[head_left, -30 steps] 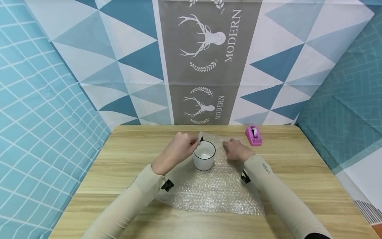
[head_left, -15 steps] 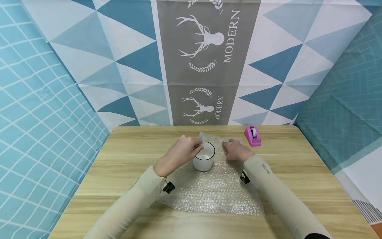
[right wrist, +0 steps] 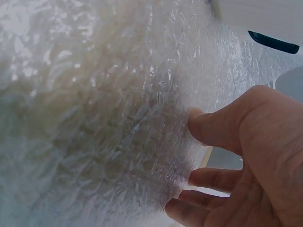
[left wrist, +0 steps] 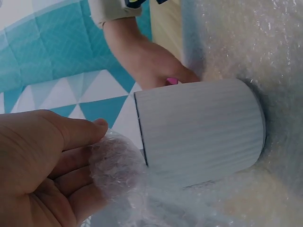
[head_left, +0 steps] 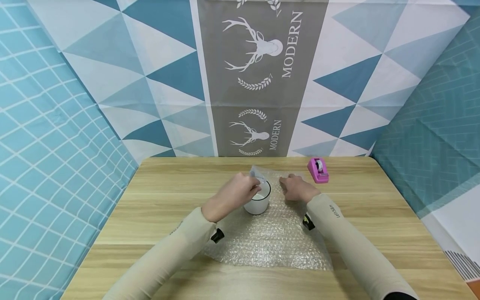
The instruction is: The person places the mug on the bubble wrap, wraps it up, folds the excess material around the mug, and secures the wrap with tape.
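Observation:
A white cup (head_left: 256, 206) with a thin dark rim stands upright on a sheet of bubble wrap (head_left: 273, 241). My left hand (head_left: 235, 191) is at the cup's left rim, pinching a raised edge of the wrap between thumb and fingers. In the left wrist view that bubble wrap flap (left wrist: 118, 165) stands up beside the mouth of the ribbed cup (left wrist: 201, 132). To the right of the cup, my right hand (head_left: 298, 188) rests on the wrap with its fingertips. The right wrist view has the thumb and fingers of the right hand (right wrist: 265, 146) apart, touching the wrap.
A pink tape dispenser (head_left: 318, 170) stands at the back right of the wooden table (head_left: 176, 179), beyond my right hand. Patterned cloth (head_left: 168, 83) hangs behind the table's far edge, with more cloth along both sides.
My left hand has moved right and slightly toward me, bringing the lifted wrap edge over the cup's rim. My right hand and the cup have stayed in place.

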`<move>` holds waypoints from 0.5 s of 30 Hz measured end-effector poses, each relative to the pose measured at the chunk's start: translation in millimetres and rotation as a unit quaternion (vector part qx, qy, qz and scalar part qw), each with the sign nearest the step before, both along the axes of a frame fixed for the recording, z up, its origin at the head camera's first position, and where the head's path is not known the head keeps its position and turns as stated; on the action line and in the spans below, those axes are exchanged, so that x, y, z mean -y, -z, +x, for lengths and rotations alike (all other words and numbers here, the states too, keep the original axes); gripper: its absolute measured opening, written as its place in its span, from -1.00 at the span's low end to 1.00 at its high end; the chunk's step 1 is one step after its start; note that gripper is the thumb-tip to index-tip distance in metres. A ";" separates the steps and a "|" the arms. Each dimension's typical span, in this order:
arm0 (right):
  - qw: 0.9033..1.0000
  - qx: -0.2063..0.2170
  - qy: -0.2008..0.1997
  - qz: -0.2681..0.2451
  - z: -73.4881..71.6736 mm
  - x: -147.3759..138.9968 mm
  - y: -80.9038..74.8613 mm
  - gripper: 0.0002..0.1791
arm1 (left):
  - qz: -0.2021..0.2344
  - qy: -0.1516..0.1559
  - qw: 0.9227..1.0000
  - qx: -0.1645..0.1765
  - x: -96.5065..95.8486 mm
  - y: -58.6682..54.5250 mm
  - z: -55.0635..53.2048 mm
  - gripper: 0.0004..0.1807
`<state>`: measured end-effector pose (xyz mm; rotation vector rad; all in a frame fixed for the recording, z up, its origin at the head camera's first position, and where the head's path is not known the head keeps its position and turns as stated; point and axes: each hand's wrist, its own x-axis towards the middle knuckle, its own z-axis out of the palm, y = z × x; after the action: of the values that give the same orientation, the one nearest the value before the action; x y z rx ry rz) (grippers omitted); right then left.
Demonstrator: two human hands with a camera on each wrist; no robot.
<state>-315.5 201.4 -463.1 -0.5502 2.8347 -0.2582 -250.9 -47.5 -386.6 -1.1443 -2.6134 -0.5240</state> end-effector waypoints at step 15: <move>1.000 -0.001 0.001 -0.001 -0.8 0.9 -0.3 -0.60 | -0.053 -0.039 0.998 -0.012 -8.3 13.6 4.3 -0.83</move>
<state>-316.3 200.4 -462.8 -0.5496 2.8379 -0.2599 -246.5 -39.3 -400.2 -1.0666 -2.6804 -0.3563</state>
